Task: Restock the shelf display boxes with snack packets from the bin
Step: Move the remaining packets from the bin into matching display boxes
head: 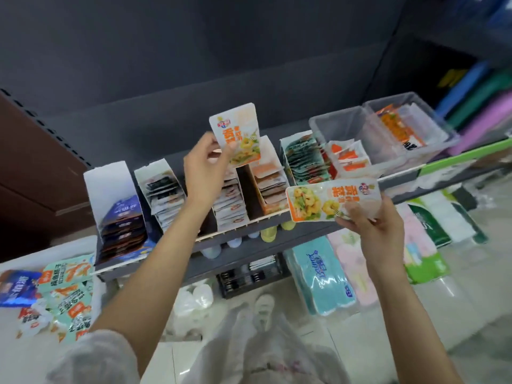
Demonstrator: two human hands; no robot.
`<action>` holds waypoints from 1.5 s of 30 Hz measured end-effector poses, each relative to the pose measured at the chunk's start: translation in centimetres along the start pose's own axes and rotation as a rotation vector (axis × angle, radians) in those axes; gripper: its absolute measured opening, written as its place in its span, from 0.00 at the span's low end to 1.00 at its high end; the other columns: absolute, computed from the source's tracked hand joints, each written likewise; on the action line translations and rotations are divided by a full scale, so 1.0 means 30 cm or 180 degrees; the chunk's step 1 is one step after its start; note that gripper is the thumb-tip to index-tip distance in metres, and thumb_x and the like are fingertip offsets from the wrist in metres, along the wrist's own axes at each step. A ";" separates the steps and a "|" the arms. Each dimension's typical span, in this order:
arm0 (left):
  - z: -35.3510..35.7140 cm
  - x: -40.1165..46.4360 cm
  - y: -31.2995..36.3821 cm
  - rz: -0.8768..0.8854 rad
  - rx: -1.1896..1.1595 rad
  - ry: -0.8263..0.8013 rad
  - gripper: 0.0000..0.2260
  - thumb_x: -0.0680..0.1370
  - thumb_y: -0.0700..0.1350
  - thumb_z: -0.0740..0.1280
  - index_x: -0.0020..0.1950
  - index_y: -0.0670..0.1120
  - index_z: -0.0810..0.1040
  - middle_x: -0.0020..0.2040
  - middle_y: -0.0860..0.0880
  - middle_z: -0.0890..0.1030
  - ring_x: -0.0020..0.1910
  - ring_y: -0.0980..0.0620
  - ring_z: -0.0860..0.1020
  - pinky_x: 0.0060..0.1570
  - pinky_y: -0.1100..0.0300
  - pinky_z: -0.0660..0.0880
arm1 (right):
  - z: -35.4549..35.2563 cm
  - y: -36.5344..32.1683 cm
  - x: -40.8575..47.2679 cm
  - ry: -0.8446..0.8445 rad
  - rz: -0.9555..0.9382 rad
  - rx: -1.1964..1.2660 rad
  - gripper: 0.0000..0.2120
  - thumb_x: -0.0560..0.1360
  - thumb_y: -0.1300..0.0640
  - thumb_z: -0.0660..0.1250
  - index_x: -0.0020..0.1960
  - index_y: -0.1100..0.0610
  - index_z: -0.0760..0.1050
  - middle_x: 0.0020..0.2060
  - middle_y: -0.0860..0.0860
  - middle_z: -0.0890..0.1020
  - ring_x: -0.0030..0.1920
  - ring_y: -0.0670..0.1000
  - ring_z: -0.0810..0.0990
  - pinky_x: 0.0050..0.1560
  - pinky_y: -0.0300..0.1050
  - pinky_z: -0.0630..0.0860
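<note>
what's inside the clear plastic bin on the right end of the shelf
The clear plastic bin has two compartments. The nearer one holds a few white-and-orange snack packets at its front; the farther one holds more orange-printed packets. The bottom beneath the packets is covered.

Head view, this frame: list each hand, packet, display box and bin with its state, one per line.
Left hand: raised, pinching a packet.
Upright packet: held on end above the display boxes.
Right hand: gripping a second packet.
Sideways packet: held flat, in front of the shelf edge.
Leftmost display box: partly filled, dark blue packets.
Near clear bin: a few packets left.
Far clear bin: holds orange packets.
</note>
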State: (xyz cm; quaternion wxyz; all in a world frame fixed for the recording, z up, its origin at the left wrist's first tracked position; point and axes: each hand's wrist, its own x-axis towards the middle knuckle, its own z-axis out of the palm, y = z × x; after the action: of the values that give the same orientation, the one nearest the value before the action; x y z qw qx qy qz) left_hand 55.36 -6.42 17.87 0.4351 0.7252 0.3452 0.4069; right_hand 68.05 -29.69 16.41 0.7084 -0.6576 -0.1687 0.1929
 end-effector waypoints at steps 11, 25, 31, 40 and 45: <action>0.219 0.082 -0.204 0.0895 0.1060 -0.0461 0.03 0.75 0.41 0.71 0.47 0.42 0.81 0.45 0.49 0.84 0.42 0.52 0.82 0.43 0.59 0.78 | 0.057 -0.058 0.253 0.0255 -0.0303 0.0161 0.11 0.78 0.65 0.64 0.50 0.48 0.75 0.47 0.52 0.83 0.50 0.54 0.83 0.44 0.42 0.81; 0.220 0.080 -0.286 0.0861 0.3142 -0.1624 0.16 0.81 0.53 0.58 0.62 0.50 0.79 0.65 0.50 0.75 0.61 0.46 0.68 0.57 0.53 0.64 | 0.292 -0.005 0.507 -0.0973 -0.1753 -0.1865 0.06 0.81 0.58 0.60 0.56 0.55 0.73 0.44 0.44 0.81 0.40 0.38 0.79 0.39 0.28 0.74; 0.212 0.053 -0.276 0.1035 0.2791 -0.1322 0.10 0.77 0.51 0.66 0.54 0.49 0.83 0.51 0.49 0.82 0.49 0.45 0.74 0.48 0.51 0.71 | 0.456 0.101 0.596 -0.2236 -0.2280 -0.3292 0.09 0.79 0.63 0.60 0.56 0.56 0.74 0.48 0.54 0.82 0.46 0.55 0.82 0.44 0.52 0.79; 0.199 -0.015 -0.230 0.0894 0.2623 -0.1279 0.12 0.77 0.48 0.65 0.58 0.47 0.81 0.52 0.49 0.83 0.55 0.45 0.74 0.58 0.48 0.69 | 0.392 0.179 0.536 -0.2851 -0.2497 -0.4809 0.19 0.80 0.59 0.56 0.69 0.54 0.70 0.72 0.50 0.68 0.76 0.54 0.52 0.72 0.54 0.48; 0.133 -0.120 -0.168 0.0938 0.2406 -0.1023 0.11 0.75 0.45 0.66 0.56 0.47 0.82 0.51 0.49 0.83 0.55 0.46 0.76 0.55 0.51 0.72 | 0.368 0.178 0.465 -0.2896 -0.2314 -0.5058 0.25 0.78 0.62 0.57 0.74 0.57 0.60 0.76 0.52 0.57 0.77 0.56 0.42 0.74 0.59 0.36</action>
State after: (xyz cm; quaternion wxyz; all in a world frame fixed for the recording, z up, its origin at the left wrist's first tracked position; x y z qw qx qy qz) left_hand 56.63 -8.97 11.06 0.1246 0.9291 0.2906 0.1917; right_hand 74.44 -12.89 11.73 -0.0559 -0.7136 -0.6978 0.0284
